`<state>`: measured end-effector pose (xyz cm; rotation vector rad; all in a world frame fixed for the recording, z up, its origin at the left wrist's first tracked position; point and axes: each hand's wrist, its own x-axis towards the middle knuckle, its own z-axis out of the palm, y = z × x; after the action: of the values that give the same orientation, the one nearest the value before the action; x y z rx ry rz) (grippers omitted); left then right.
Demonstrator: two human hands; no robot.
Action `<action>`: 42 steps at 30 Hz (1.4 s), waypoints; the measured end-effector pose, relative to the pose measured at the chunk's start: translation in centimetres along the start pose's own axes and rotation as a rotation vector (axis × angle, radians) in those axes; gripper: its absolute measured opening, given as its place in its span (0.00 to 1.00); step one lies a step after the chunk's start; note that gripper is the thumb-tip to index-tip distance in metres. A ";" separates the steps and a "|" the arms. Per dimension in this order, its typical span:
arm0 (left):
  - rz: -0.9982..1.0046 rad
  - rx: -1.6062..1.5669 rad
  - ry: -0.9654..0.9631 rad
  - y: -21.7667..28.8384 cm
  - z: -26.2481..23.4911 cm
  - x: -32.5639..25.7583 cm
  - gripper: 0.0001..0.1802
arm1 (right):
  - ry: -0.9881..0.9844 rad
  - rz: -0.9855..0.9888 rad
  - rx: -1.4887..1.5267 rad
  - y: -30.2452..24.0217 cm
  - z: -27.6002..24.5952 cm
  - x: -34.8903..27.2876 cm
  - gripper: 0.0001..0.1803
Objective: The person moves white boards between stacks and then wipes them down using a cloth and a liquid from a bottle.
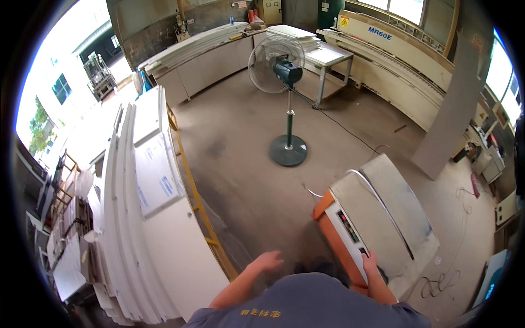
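Right hand (370,263) touches machine (372,221), left hand (267,261) outstretched

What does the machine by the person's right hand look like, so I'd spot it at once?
Find the tall standing fan, then look toward the picture's lower right. A low, boxy machine stands there, the right hand at its edge. Orange trim sets it apart from the long cream machine at the back.

Workshop; long cream machine (402,61); orange-sided machine (372,227); stacked white panels (178,235); pedestal fan (287,72)
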<state>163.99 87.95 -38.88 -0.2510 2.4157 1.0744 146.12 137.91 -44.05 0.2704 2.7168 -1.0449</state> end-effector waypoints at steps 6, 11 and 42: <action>-0.048 -0.223 0.182 2.3 -21.7 12.3 0.24 | -0.522 -0.131 0.071 -21.8 13.2 13.4 0.23; -0.195 -0.171 0.499 -6.5 -32.4 17.7 0.20 | -0.820 -0.417 0.053 -40.1 28.7 28.1 0.24; -0.289 -0.323 0.579 -52.5 -136.4 79.4 0.26 | -0.887 -0.336 -0.484 -134.4 99.2 93.7 0.40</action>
<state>65.39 -45.97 -33.85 -1.1195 2.5471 1.3897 36.44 -18.70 -55.25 -0.6043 2.0940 -0.3699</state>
